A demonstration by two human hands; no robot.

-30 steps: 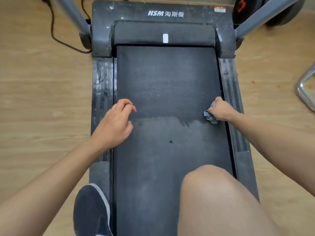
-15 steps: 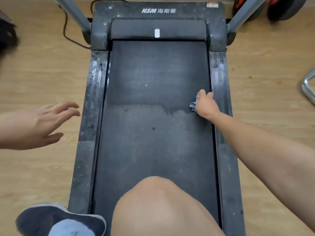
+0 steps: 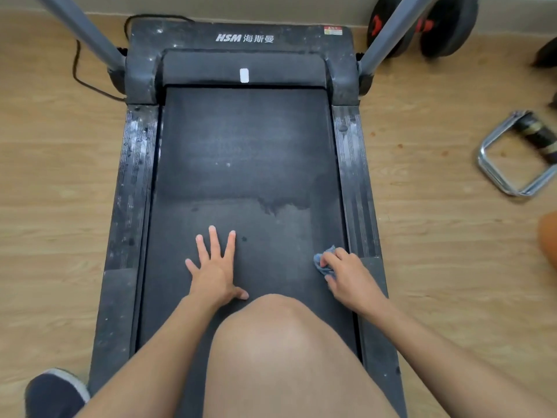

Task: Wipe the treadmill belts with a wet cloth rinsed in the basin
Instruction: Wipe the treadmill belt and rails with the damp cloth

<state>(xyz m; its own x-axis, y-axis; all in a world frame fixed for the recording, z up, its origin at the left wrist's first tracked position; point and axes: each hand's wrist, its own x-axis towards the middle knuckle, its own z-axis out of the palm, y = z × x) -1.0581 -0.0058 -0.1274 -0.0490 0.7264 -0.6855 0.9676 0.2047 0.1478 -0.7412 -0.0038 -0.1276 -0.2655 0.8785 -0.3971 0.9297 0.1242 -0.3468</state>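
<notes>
The black treadmill belt (image 3: 244,152) runs up the middle of the view, darker and damp in its far half, dusty grey nearer me. My left hand (image 3: 215,267) lies flat on the belt with its fingers spread, near the middle. My right hand (image 3: 346,274) grips a small blue-grey cloth (image 3: 322,262) at the belt's right edge, beside the right side rail (image 3: 352,164). Most of the cloth is hidden under my fingers. My bare knee (image 3: 280,327) rests on the belt between my arms.
Grey uprights (image 3: 90,34) rise at both front corners of the treadmill. A black cable (image 3: 78,73) loops on the wooden floor at the left. Dumbbells (image 3: 446,25) and a chrome push-up handle (image 3: 518,152) lie at the right. My dark shoe (image 3: 54,393) stands on the floor at bottom left.
My left hand came from the floor at the left onto the belt and now lies flat. My right hand drew the cloth back toward me along the right edge.
</notes>
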